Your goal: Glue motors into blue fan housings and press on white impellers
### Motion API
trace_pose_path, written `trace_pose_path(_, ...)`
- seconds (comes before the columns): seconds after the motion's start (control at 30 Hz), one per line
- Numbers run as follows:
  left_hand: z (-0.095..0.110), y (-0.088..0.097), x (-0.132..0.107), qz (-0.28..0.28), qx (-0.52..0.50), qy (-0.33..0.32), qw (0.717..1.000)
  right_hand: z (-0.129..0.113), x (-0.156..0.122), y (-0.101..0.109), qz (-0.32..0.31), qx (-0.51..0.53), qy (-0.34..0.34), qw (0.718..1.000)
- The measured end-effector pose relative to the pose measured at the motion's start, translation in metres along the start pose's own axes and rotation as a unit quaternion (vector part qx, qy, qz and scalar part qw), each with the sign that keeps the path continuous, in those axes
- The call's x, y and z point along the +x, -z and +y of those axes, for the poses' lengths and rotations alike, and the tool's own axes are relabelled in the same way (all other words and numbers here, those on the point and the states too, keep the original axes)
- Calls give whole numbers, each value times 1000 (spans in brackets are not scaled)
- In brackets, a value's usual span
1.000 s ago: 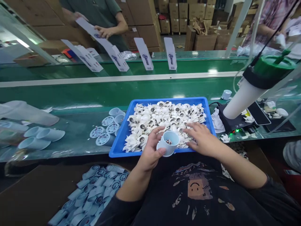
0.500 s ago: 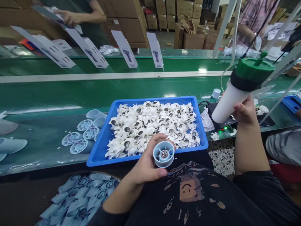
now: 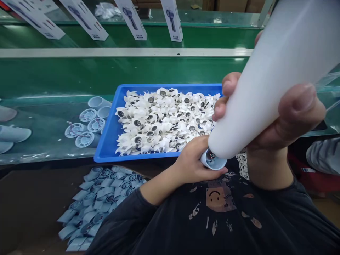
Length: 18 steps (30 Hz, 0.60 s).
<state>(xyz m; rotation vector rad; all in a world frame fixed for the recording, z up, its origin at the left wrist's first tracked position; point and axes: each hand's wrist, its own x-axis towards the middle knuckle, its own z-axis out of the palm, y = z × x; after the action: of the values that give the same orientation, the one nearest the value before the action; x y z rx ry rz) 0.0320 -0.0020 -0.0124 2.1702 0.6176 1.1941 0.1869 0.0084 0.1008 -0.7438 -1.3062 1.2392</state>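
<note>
My left hand (image 3: 190, 163) is closed around a light blue fan housing (image 3: 216, 163), its round open end facing up. Inside its ring, part of the small motor centre shows. My right hand (image 3: 281, 124) grips a thick white cylinder (image 3: 268, 81), slanted down to the left, fingers on both sides of it. The cylinder's rounded lower end overlaps the housing's rim from my viewpoint; whether they touch I cannot tell. Its upper end is cut off by the frame. Behind my hands, a blue tray (image 3: 106, 141) holds many white fan blades (image 3: 159, 120).
Light blue housings (image 3: 85, 129) stand left of the tray, and more cylinders (image 3: 14, 134) lie at the far left. A heap of housings (image 3: 101, 202) is below the bench edge. Printed boxes (image 3: 174, 21) line the back of the green bench (image 3: 159, 71).
The white cylinder has swung from the right down to the housing, close to my face. My left hand and the housing have shifted right. The view has tilted down.
</note>
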Motion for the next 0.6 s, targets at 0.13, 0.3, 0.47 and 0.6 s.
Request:
trace_pose_path(0.13, 3, -2, 1, 7, -20, 3, 1000, 5, -5, -6, 56, -36, 16, 998)
trace_pose_path(0.3, 3, -4, 1, 0, -36, 13, 999, 11, -14, -5, 63, -53, -25, 996)
trace_pose_path(0.47, 2, -5, 0, 9, -37, -2, 999, 12, -12, -12, 97, -90, -12, 991)
trace_pose_path(0.6, 2, -5, -1, 14, -39, -4, 999, 14, -9, -17, 136, -11, 106, 985)
